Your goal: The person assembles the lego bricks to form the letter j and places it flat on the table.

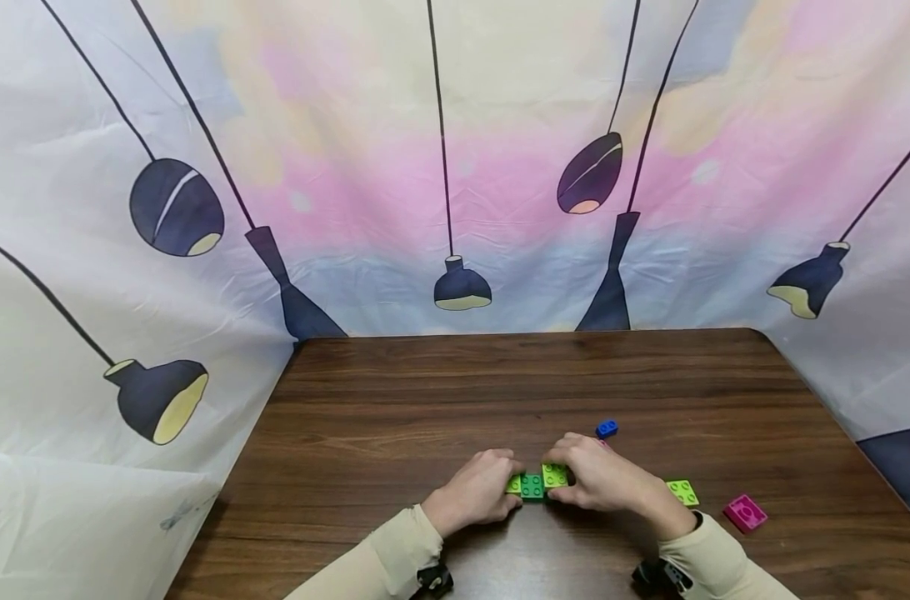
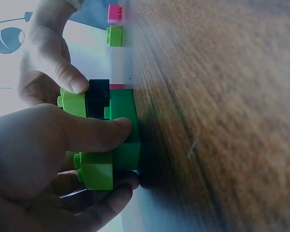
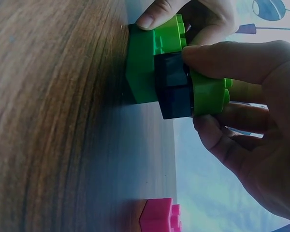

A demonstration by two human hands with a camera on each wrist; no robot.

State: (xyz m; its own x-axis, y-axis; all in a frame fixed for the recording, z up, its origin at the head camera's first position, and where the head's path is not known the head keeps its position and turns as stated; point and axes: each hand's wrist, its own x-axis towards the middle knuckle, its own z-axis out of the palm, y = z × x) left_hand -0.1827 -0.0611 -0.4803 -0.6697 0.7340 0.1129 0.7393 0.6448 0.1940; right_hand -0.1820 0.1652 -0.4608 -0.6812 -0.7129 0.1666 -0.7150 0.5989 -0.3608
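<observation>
From my remote seat, I see the fingers of the left hand (image 1: 477, 492) curled around a long green block (image 2: 123, 99), with a first lime block (image 2: 97, 171) on its left end. The fingers of the right hand (image 1: 601, 477) pinch a second lime block (image 1: 554, 476), which sits on a black block (image 3: 176, 87). That black block is at the green block's right end, reaching out past it; I cannot tell whether it is pressed down fully. The green block stands on the brown wooden surface (image 1: 425, 400), between the hands. Just beyond the right hand I make out a blue block (image 1: 607, 428) and a mostly hidden sliver of pink. Beside the right wrist lies a third lime block (image 1: 682, 492), and farther right a pink block (image 1: 745, 513). Past the surface's back edge I have a pastel cloth (image 1: 380, 167) printed with dark lamps (image 1: 462, 286)
</observation>
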